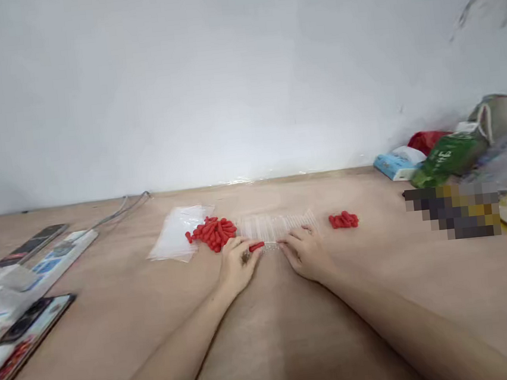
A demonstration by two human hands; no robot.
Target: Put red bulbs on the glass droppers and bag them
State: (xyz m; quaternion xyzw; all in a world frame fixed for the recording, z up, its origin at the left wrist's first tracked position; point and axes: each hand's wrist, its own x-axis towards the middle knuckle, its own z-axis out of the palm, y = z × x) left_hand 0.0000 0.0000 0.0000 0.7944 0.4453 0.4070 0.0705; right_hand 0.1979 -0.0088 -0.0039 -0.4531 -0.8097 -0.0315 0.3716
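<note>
1. Our row of thin, clear, stick-like pieces (261, 228) lies flat on the light brown wooden table (159, 330).
2. Our left hand (236, 266) is at the near left end of the row. Its thumb and pointing finger are almost closed, with a small, long, red piece (256, 247) between their tips.
3. Our right hand (305, 252) is at the near right part of the row, fingers bent and touching it. We cannot tell if they pinch a stick.
4. Just left of the row we see a big pile of shiny red pieces (215, 232), and beside that, flat, see-through plastic bags (171, 237).
5. Right of the row, a little apart, is a small red bunch (344, 220).
6. Far right of the row are a blue tissue pack (392, 166) and a green bag (450, 156).
</note>
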